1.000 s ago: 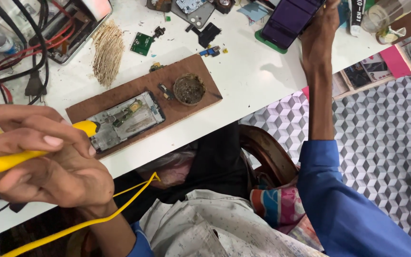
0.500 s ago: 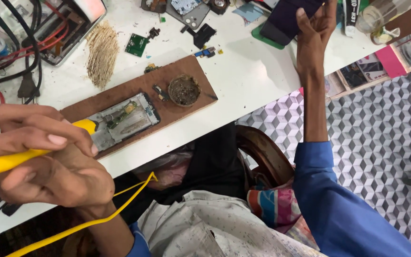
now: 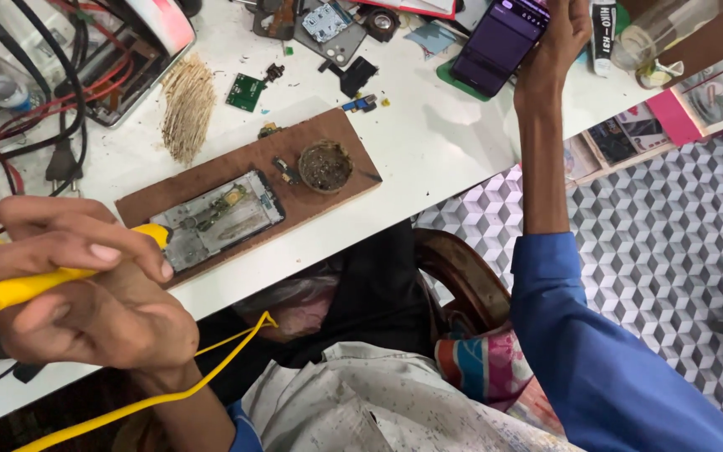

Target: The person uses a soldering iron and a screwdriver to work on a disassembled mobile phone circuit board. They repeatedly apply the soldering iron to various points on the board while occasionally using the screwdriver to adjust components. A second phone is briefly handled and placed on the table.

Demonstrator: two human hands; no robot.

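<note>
left hand (image 3: 85,293): fist closed round yellow soldering iron (image 3: 18,289), tip end toward opened phone (image 3: 215,219)
opened phone: on brown board (image 3: 328,197), just right of iron, long axis along board
right hand (image 3: 558,38): far side of bench (image 3: 428,142), fingers wrapped on dark phone (image 3: 499,42)

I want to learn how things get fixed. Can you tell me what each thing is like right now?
left hand: gripping the yellow tool
yellow tool: held, tip by the opened phone
opened phone: back off, flat on the wooden board
right hand: holding the dark phone
dark phone: screen lit
plug: unplugged, on the table
</note>
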